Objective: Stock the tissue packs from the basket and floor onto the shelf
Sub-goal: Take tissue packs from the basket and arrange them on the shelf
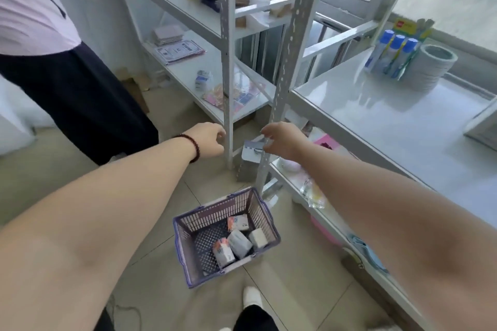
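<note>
A purple plastic basket (188,271) stands on the tiled floor below my arms. Several tissue packs lie in it: one with orange print (238,223), a grey-white one (239,243), a plain white one (258,238) and another with orange print (222,251). Both arms reach forward above the basket. My left hand (208,140), with a dark bead bracelet at the wrist, has loosely curled fingers and holds nothing. My right hand (282,140) is empty too, fingers spread, near a grey shelf post (289,62). The white shelf (390,115) lies to the right.
A person in a pale top and dark trousers (80,94) stands at the left. A second shelf rack (188,8) behind holds bagged goods and papers. On the right shelf stand blue-capped bottles (395,54) and a stack of white rolls (433,67). My shoe (251,295) is near the basket.
</note>
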